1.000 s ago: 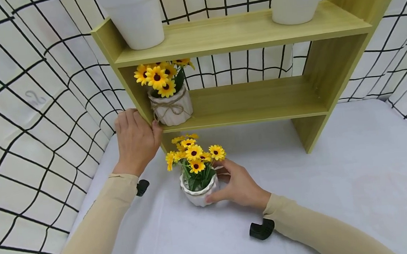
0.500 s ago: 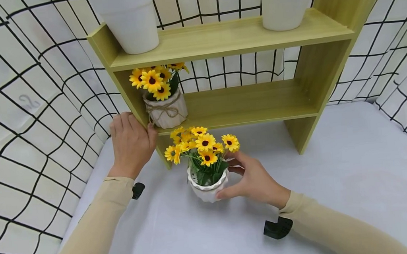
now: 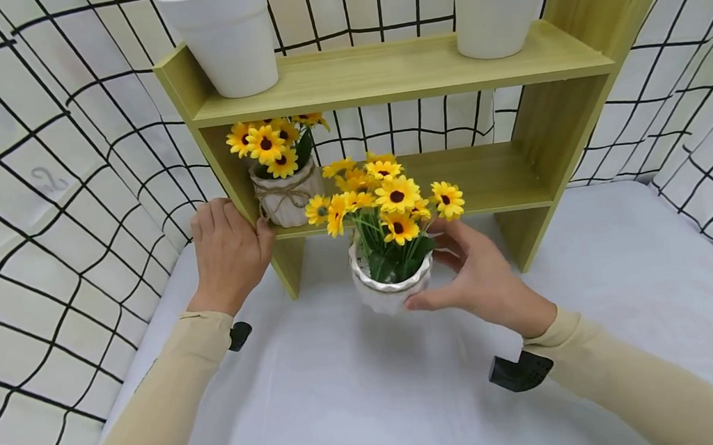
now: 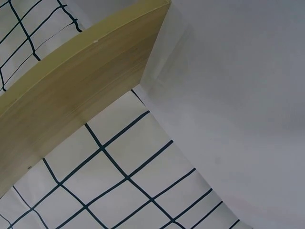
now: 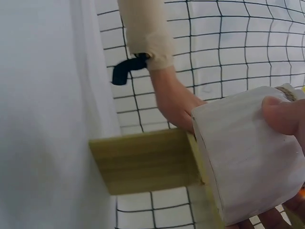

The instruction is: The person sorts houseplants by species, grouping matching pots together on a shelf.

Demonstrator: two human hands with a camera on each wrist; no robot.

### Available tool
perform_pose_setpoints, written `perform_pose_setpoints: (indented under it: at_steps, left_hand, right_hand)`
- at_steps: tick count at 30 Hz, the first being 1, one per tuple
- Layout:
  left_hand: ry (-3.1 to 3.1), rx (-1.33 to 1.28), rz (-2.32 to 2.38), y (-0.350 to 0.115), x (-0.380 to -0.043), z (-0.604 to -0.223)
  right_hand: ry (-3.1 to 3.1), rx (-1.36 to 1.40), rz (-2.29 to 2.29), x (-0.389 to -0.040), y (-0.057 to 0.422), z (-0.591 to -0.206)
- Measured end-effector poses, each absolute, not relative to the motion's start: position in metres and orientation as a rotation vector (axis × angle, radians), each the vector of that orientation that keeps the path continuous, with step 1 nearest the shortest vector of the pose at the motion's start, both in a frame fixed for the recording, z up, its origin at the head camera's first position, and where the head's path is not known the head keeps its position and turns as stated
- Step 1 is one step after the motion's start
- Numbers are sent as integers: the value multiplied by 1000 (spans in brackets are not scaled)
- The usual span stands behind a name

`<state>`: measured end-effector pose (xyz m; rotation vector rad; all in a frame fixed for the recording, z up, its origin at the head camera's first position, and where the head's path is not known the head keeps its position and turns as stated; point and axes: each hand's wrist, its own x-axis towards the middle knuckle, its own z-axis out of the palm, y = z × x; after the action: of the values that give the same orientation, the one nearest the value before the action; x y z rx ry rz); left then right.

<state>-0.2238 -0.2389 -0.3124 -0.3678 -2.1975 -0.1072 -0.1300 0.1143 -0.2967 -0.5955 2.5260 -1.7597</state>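
My right hand (image 3: 483,275) holds a white flowerpot (image 3: 393,293) of yellow artificial sunflowers (image 3: 395,195), thumb at the front and fingers round its right side. The pot hangs above the table, before the lower shelf board. In the right wrist view, the pot's pale underside (image 5: 252,152) faces the camera, with fingers and thumb (image 5: 286,114) about it. My left hand (image 3: 229,250) grips the left side panel of the wooden shelf (image 3: 382,74), thumb at the front edge. The left wrist view shows a wooden panel (image 4: 86,86) but no hand.
A second sunflower pot (image 3: 291,193), tied with twine, stands at the left end of the lower board. Two larger white pots, one left (image 3: 223,41) and one right (image 3: 497,9), stand on the top board. Black wire mesh (image 3: 50,239) surrounds the white-covered table (image 3: 320,393).
My right hand has lifted the flowerpot off the table and carried it right and up towards the shelf. My left hand stays on the side panel. The head view has shifted slightly.
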Motion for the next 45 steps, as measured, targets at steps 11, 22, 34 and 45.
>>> perform_pose_setpoints:
  at_steps: [11,22,34,45]
  left_hand:
    - [-2178,-384,-99,-239,-225,-312]
    - [-2170,-388,-88,-240,-225,-313]
    - [-2164,-390,-95,-239,-224,-312]
    - [-2178,-392,-76,-240,-225,-312]
  right_hand:
    - [2647,-468,-1780,-148,142,-262]
    - [2705,-341,-1853,-169,161,-261]
    - [2722,-252,-1819,-182,174,-258]
    - [2708,-193,-1819,-192,181,-258]
